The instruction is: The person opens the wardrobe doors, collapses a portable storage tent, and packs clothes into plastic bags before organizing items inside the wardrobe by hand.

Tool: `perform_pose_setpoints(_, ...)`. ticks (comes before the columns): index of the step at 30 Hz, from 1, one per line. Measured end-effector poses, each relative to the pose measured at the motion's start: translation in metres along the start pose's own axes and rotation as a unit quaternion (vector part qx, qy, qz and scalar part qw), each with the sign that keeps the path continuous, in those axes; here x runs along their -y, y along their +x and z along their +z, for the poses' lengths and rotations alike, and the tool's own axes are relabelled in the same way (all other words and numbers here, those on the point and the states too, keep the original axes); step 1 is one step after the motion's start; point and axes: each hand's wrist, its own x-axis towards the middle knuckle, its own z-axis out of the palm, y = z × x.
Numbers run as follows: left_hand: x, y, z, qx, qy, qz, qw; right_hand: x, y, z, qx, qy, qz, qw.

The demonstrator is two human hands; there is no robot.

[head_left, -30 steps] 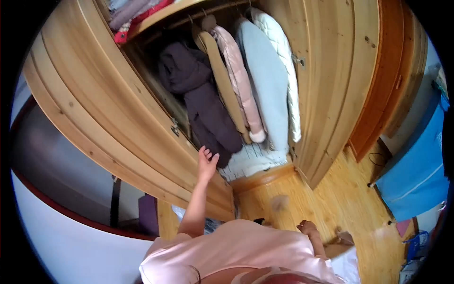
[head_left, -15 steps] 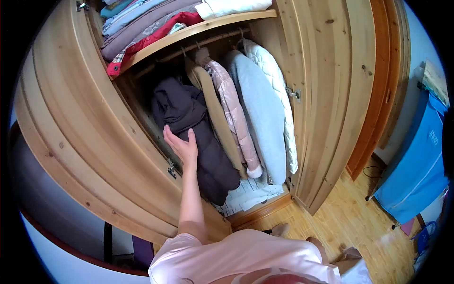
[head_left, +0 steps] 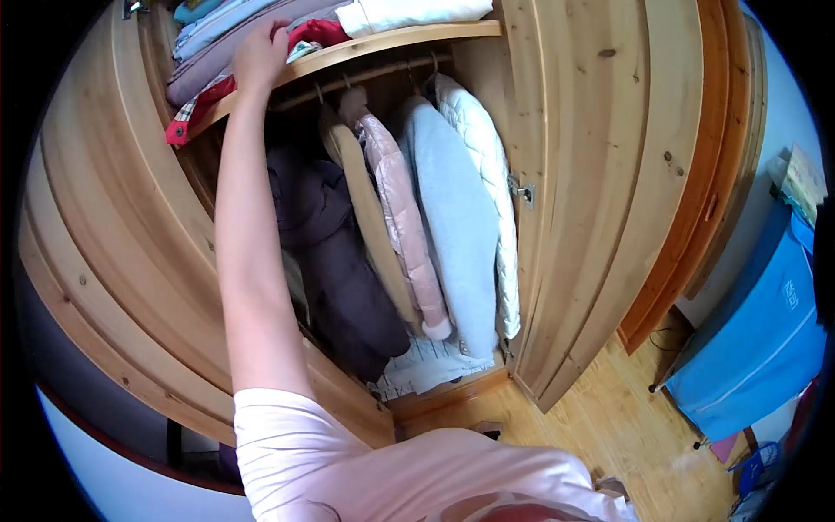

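My left hand [head_left: 260,57] is raised to the wardrobe shelf, at the red garment [head_left: 318,34] among the folded clothes. Its fingers look bent, but most are hidden behind the back of the hand. I cannot tell whether they grip the cloth or only touch it. A snap-fastened corner of red cloth hangs over the shelf's front edge at the left. Below my forearm hangs a dark padded coat [head_left: 335,252], its hood bunched at the top. My right hand is out of view.
Beside the dark coat hang a tan coat [head_left: 370,222], a pink puffer jacket [head_left: 402,217], a pale blue coat [head_left: 457,230] and a white quilted jacket [head_left: 487,165]. Open wardrobe doors flank them, including the right door [head_left: 600,200]. A blue-covered stand [head_left: 739,322] stands at the far right.
My left hand has left the front of the dark coat and moved up and left to the shelf. The view has shifted slightly, and the coats still hang in place.
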Motion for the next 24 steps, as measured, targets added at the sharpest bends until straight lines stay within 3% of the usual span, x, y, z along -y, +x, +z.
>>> perform_pose_setpoints(1, 0.016, 0.013, 0.012, 0.089, 0.039, -0.048, 0.994, -0.005, 0.003, -0.004, 0.000, 0.001, -0.001, 1.000)
perform_pose_setpoints(4, 0.044, 0.017, 0.034, 0.263, 0.170, -0.081, 0.946, -0.010, 0.014, -0.016, 0.002, 0.005, -0.009, 1.000)
perform_pose_setpoints(6, 0.041, 0.013, 0.036, 0.267, 0.138, -0.151, 0.942, -0.007, 0.016, -0.022, 0.011, 0.007, -0.013, 1.000)
perform_pose_setpoints(8, 0.039, 0.014, 0.042, 0.294, 0.170, -0.160, 0.927, -0.006, 0.022, -0.022, 0.015, -0.005, -0.034, 0.999)
perform_pose_setpoints(12, 0.070, 0.026, 0.058, 0.378, 0.083, -0.085, 0.918, -0.067, 0.109, 0.075, -0.051, -0.121, -0.207, 0.969)
perform_pose_setpoints(13, 0.078, 0.028, 0.063, 0.403, 0.095, -0.097, 0.905, -0.055, 0.081, 0.052, -0.011, -0.099, -0.192, 0.976)
perform_pose_setpoints(14, 0.089, 0.026, 0.070, 0.355, 0.146, -0.101, 0.918, -0.032, 0.038, 0.014, 0.028, -0.078, -0.174, 0.981)
perform_pose_setpoints(15, 0.100, 0.024, 0.076, 0.306, 0.195, -0.110, 0.925, -0.040, 0.058, 0.037, 0.009, -0.093, -0.227, 0.970)
perform_pose_setpoints(17, 0.064, 0.008, 0.063, 0.238, 0.298, -0.126, 0.916, -0.029, 0.056, 0.051, -0.007, -0.013, -0.167, 0.986)
perform_pose_setpoints(18, 0.083, 0.003, 0.071, 0.199, 0.322, -0.100, 0.920, 0.013, -0.019, -0.009, -0.007, 0.047, -0.067, 0.997)
perform_pose_setpoints(21, 0.042, -0.047, 0.063, -0.031, 0.123, -0.057, 0.990, 0.003, -0.011, 0.012, -0.009, 0.111, -0.053, 0.992)
perform_pose_setpoints(22, 0.035, -0.058, 0.063, -0.092, 0.041, 0.017, 0.995, -0.003, -0.011, 0.010, 0.014, 0.123, -0.065, 0.990)
perform_pose_setpoints(24, -0.017, -0.104, 0.059, -0.165, -0.010, 0.072, 0.984, -0.026, 0.015, 0.037, -0.049, 0.160, -0.057, 0.984)
